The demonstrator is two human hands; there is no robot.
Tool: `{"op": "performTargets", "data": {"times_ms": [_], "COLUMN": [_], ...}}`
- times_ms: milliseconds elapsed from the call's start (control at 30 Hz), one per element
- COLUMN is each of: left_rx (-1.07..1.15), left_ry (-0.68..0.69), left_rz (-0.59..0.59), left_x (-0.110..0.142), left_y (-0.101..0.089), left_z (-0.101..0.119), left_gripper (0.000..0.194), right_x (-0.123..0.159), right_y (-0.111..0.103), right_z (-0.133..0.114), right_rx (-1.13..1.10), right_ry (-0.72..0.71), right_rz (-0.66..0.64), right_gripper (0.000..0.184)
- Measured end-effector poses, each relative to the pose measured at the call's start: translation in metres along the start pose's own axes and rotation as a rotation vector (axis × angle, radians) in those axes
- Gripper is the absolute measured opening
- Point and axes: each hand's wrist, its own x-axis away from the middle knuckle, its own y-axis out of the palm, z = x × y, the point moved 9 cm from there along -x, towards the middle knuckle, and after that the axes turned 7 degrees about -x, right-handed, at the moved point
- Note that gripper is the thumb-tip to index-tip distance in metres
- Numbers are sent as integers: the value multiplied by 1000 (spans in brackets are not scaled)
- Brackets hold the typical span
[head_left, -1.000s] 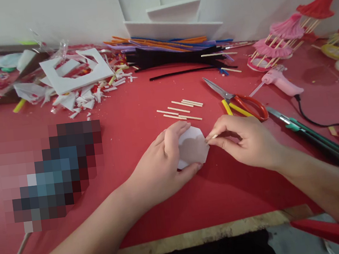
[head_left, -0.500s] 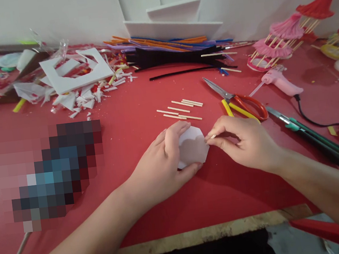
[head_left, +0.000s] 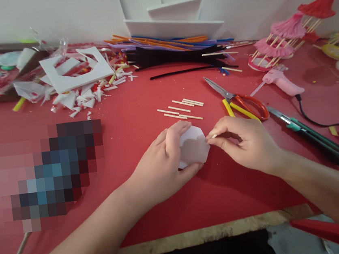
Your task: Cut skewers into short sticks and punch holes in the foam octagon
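A white many-sided piece of foam board [head_left: 194,146] lies on the red table, gripped at its left side by my left hand [head_left: 168,155], thumb along the near edge and fingers along the far one. Against the board's right corner, my right hand [head_left: 238,139] pinches a short wooden stick [head_left: 214,136]; only its end shows between thumb and forefinger. Whether the stick's tip is inside the board or just touching it is hidden by the fingers. Several more short wooden sticks [head_left: 179,109] lie just beyond the board.
Right of my hands are red-handled scissors [head_left: 228,94], yellow-handled pliers [head_left: 242,110], a green utility knife [head_left: 311,137] and a pink glue gun [head_left: 283,82]. Behind them stands a pink tiered model [head_left: 287,32]. White scraps [head_left: 77,72] and pipe cleaners [head_left: 176,53] lie at the back. A blurred-out object [head_left: 55,172] sits left.
Both hands, the board and the pinched stick hold nearly the same position. The whole view has shifted very slightly.
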Motion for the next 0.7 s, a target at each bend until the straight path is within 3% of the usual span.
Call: {"op": "performTargets", "data": {"times_ms": [700], "left_rx": [28], "left_ry": [-5], "left_rz": [4], "left_x": [-1], "left_y": [-1], "left_z": [1], "left_gripper": [74], "right_x": [3], "right_y": [-2], "right_z": [-1], "right_rx": [57], "right_ry": [19], "right_rz": [-15], "right_gripper": [6]}}
